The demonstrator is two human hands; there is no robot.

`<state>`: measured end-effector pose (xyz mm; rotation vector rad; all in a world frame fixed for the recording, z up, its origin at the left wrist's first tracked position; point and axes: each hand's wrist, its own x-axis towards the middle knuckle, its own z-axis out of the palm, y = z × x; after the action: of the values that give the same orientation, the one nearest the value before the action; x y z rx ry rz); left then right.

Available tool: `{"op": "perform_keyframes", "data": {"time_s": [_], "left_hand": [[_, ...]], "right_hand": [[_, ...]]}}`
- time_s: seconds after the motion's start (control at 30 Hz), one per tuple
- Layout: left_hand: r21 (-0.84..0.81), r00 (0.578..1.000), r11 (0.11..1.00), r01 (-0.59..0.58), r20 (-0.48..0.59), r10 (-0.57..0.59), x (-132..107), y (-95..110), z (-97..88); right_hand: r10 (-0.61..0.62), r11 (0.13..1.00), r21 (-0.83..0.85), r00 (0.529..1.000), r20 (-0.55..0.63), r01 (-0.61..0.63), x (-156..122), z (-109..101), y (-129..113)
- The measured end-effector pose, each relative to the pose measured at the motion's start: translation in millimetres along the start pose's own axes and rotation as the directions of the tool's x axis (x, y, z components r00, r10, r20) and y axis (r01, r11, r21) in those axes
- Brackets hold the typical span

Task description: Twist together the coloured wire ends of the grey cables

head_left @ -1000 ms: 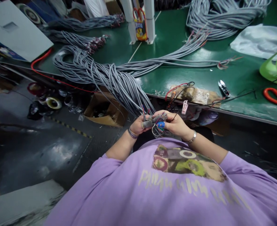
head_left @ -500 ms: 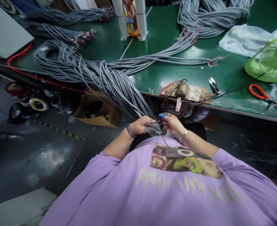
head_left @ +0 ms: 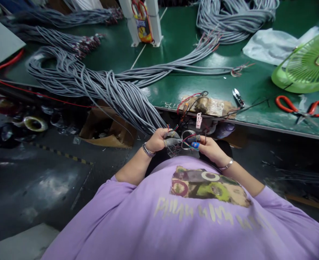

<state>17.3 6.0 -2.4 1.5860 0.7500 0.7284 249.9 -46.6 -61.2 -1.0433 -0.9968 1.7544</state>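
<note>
L hand (head_left: 159, 140) & R hand (head_left: 212, 148) are slightly apart, fingertips facing, each pinched on thin multicoloured wires (head_left: 186, 137) strung btwn them, in front of the torso, just off the near edge of the desk (head_left: 175, 86). R thumb has a blue wrap (head_left: 195, 144). Big grey cable bundle (head_left: 113, 94) lies on the desk, one end over the edge down to L hand; exact join hidden. Pink clip (head_left: 198, 120) nr R hand. Further R on desk: snips (head_left: 238, 98), red-handled scissors (head_left: 288, 104), green fan (head_left: 305, 65).
</note>
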Motion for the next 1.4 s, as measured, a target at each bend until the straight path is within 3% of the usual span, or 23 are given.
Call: {"op": "perform_keyframes", "data": {"time_s": [0.07, 0.17, 0.23, 0.3, 0.37, 0.5, 0.6, 0.67, 0.87, 1.03, 1.23, 1.4], "left_hand": [[-0.035, 1.000, 0.999, -0.003, -0.026, 0.002, 5.0, -1.8, 3.1], [-0.089, 1.000, 0.996, 0.005, -0.027, -0.007, 13.6, -3.5, 11.1], [-0.100, 0.999, 0.995, 0.029, -0.012, -0.030, 19.8, -2.7, 18.8], [-0.092, 0.998, 0.994, 0.058, -0.007, -0.059, 25.8, -1.0, 27.1], [-0.083, 0.996, 0.993, 0.085, -0.025, -0.088, 31.4, 0.1, 34.0], [-0.068, 0.985, 0.989, 0.133, -0.099, -0.140, 39.5, -3.9, 39.8], [-0.054, 0.977, 0.986, 0.158, -0.134, -0.164, 42.9, -11.1, 40.1], [-0.046, 0.976, 0.984, 0.170, -0.131, -0.175, 44.2, -15.7, 40.3], [-0.023, 0.976, 0.982, 0.187, -0.106, -0.188, 45.6, -24.2, 40.7], [0.005, 0.982, 0.987, 0.160, -0.099, -0.159, 44.5, -29.4, 39.7], [-0.005, 0.981, 0.988, 0.157, -0.110, -0.157, 42.2, -29.2, 40.1], [-0.002, 0.977, 0.984, 0.179, -0.122, -0.178, 41.8, -27.0, 40.8]], "right_hand": [[-0.055, 0.998, 0.015, 0.995, -0.085, 0.057, 1.2, -7.9, 2.5], [-0.017, 0.992, 0.122, 0.983, -0.180, 0.040, 13.2, -19.3, 2.1], [0.046, 0.970, 0.244, 0.990, -0.131, -0.012, 25.3, -24.4, -3.1], [0.085, 0.940, 0.333, 0.996, -0.008, -0.078, 37.4, -26.2, -10.5], [0.066, 0.927, 0.365, 0.996, 0.067, -0.086, 46.8, -24.3, -16.8], [-0.105, 0.906, 0.405, 0.993, -0.062, 0.121, 56.8, -13.1, -18.0], [-0.133, 0.878, 0.436, 0.976, -0.172, 0.197, 62.5, -5.7, -13.7], [-0.090, 0.870, 0.467, 0.981, -0.170, 0.161, 67.5, -3.3, -12.4], [0.088, 0.788, 0.613, 0.996, -0.016, -0.060, 77.6, -0.9, -17.5], [0.089, 0.724, 0.687, 0.996, -0.004, -0.062, 79.8, 1.0, -18.2], [0.061, 0.764, 0.641, 0.998, 0.028, -0.065, 80.4, 0.0, -16.4], [0.073, 0.791, 0.610, 0.997, -0.014, -0.049, 77.7, 1.9, -21.1]]}}
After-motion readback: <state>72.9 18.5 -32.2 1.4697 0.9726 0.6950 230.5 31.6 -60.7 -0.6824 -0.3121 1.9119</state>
